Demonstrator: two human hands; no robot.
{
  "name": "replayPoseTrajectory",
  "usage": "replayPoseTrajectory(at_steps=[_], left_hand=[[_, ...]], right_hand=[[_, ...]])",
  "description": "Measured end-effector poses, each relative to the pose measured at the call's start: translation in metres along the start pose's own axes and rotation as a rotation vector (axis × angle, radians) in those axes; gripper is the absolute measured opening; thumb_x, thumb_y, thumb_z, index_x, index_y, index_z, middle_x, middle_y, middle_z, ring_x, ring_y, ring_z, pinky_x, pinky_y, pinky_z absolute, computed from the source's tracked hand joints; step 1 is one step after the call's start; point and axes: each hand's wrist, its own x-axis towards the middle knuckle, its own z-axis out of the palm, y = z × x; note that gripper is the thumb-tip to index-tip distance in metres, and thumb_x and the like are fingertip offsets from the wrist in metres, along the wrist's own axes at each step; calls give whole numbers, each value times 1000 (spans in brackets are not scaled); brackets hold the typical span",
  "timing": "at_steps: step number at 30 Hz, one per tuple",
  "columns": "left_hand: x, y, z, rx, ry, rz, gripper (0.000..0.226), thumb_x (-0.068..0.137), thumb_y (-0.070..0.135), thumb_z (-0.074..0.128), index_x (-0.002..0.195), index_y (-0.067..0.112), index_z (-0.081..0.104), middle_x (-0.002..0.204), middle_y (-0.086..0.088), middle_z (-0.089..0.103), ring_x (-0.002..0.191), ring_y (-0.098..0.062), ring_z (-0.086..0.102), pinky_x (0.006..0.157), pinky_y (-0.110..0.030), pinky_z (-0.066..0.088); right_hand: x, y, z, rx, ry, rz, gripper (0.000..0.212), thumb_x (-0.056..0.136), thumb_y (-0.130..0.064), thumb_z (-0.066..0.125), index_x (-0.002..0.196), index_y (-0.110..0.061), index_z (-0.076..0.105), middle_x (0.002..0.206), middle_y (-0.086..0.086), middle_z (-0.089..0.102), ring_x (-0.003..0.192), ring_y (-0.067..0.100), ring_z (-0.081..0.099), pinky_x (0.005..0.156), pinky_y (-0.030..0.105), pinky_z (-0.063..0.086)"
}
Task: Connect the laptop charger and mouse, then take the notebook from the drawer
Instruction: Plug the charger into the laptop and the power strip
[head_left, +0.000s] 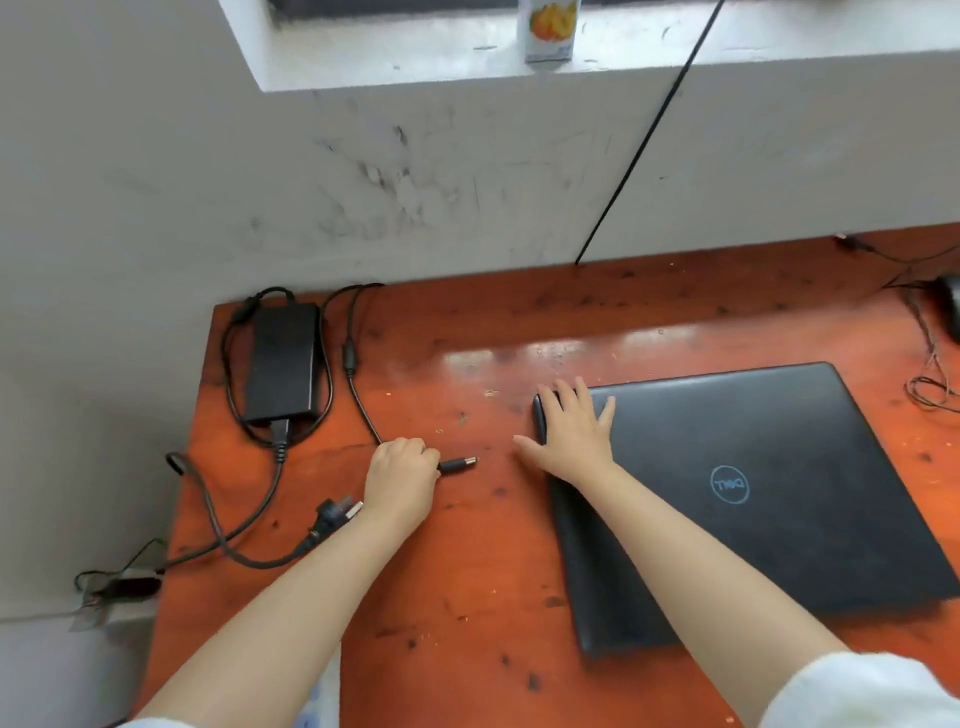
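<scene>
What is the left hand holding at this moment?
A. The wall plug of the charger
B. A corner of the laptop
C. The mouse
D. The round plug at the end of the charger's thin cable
D: the left hand is closed around the round plug, whose metal tip points toward the closed laptop, while the wall plug lies free on the desk.

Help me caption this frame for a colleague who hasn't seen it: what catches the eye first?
The closed black laptop lies on the right of the orange-red desk, with the right hand spread flat on its near-left corner. Just left of it, the left hand pinches the charger's barrel plug, tip pointing at the laptop. The black power brick sits at the desk's far-left corner.
</scene>
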Motion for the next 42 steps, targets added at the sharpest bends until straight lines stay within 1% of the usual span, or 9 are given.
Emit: replayPoseTrajectory(at_steps=[4, 11, 16, 21, 25, 28, 39, 41, 42], left_hand=[[4, -4, -3, -23, -1, 22, 27, 95, 22, 43, 114, 11, 59, 113, -8, 61, 108, -25, 55, 94, -32, 40], [7, -7, 0, -47, -24, -8, 27, 96, 22, 41, 115, 10, 57, 115, -7, 58, 110, -24, 52, 92, -33, 40], [8, -4, 0, -58, -10, -19, 27, 96, 21, 41, 115, 11, 57, 115, -7, 59, 109, -24, 51, 92, -33, 40], [13, 3, -3, -63, 43, 28, 25, 97, 22, 41, 112, 10, 57, 112, -7, 61, 108, -25, 53, 94, -32, 38], [22, 21, -2, -46, 8, 108, 27, 98, 24, 36, 113, 10, 53, 115, -8, 59, 110, -24, 50, 92, -33, 36], [30, 33, -2, -53, -8, 151, 29, 97, 26, 40, 116, 9, 53, 117, -9, 57, 112, -25, 49, 93, -35, 38], [53, 43, -2, -18, -41, 215, 31, 97, 26, 40, 116, 10, 57, 113, -11, 59, 109, -26, 51, 88, -35, 39], [52, 44, -7, -25, 15, 269, 25, 94, 22, 49, 108, 7, 62, 103, -13, 64, 101, -27, 57, 80, -34, 45], [51, 44, -11, -33, 83, 332, 16, 85, 17, 63, 94, 4, 68, 88, -14, 68, 87, -27, 64, 68, -31, 50]], right_hand=[[14, -10, -5, -12, 75, 13, 39, 84, -22, 49, 121, -13, 47, 126, 11, 49, 126, 29, 33, 111, 63, 3], [12, -8, 0, -2, 92, -30, 37, 80, -16, 51, 116, -10, 50, 117, 11, 52, 119, 30, 37, 114, 56, 2], [12, -7, -1, -20, 82, -46, 37, 83, -20, 50, 119, -9, 49, 119, 12, 51, 120, 30, 37, 114, 55, 3], [4, 19, -8, 81, 139, -104, 44, 93, -26, 43, 135, -12, 39, 139, 10, 42, 133, 25, 30, 115, 52, 6], [-6, 44, -6, -32, 152, -58, 45, 96, -27, 37, 140, -14, 33, 150, 7, 32, 142, 22, 18, 116, 46, 7], [-5, 44, -4, -42, 176, -67, 45, 95, -26, 39, 137, -12, 37, 148, 10, 36, 141, 24, 23, 116, 47, 10], [-7, 39, -7, -66, 217, -54, 61, 84, -36, 22, 125, -4, 53, 132, 18, 55, 129, 34, 43, 109, 54, 26], [-7, 38, -8, -71, 204, -46, 59, 85, -35, 23, 126, -5, 52, 133, 18, 54, 130, 33, 42, 110, 54, 25], [-8, 38, -9, -69, 203, -44, 59, 85, -35, 24, 126, -4, 52, 133, 18, 54, 130, 33, 43, 109, 54, 25]])
